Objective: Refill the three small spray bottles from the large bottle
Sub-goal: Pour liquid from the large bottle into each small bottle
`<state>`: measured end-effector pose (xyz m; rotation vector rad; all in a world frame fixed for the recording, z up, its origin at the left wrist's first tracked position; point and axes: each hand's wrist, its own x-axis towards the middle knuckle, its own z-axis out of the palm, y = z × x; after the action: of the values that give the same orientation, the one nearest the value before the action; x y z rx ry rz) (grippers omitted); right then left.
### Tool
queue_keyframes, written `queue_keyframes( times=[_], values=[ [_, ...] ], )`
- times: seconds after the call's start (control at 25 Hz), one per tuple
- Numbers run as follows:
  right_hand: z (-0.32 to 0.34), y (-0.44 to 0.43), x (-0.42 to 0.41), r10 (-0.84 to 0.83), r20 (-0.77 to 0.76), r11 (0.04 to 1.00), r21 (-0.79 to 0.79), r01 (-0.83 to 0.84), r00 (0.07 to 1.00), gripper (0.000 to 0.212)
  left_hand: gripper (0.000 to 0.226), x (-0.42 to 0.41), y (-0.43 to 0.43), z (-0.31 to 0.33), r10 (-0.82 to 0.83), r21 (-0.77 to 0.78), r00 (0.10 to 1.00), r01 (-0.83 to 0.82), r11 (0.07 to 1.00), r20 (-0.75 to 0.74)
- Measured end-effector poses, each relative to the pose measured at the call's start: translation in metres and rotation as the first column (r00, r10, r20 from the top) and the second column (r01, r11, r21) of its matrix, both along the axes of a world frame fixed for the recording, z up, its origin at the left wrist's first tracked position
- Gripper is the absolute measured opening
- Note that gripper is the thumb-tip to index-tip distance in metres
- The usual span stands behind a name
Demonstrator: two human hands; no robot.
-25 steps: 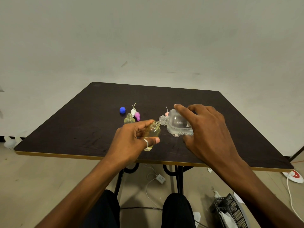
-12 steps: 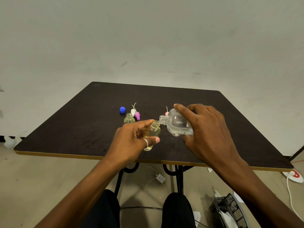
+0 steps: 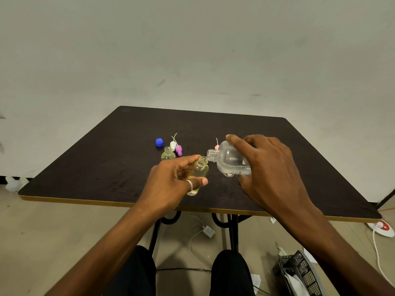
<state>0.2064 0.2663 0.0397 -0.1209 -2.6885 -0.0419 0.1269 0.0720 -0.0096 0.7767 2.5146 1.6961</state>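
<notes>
Step in hand: pouring. Near the table's (image 3: 85,189) front edge, the left hand (image 3: 171,182) grips a small spray bottle (image 3: 198,169), tilted, uncapped, part full of yellowish liquid. The right hand (image 3: 267,167) wraps the large bottle (image 3: 228,159) from above, tipped almost flat, mouth at the small neck. Next: steady tilt, stop before overflow. Farther back stand a second open small bottle (image 3: 168,154), loose spray heads (image 3: 173,144) and a blue cap (image 3: 159,142).
</notes>
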Motion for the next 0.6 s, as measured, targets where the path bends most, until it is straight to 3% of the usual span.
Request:
queue_keyframes(
  times=[0.6],
  values=[
    [0.0009,-0.0002,0.0008,0.009,0.011,1.000,-0.008,-0.009,1.000,0.081,0.059,-0.0004,-0.0007,-0.0008,-0.008,-0.006,1.000,0.008,1.000,-0.001]
  ],
)
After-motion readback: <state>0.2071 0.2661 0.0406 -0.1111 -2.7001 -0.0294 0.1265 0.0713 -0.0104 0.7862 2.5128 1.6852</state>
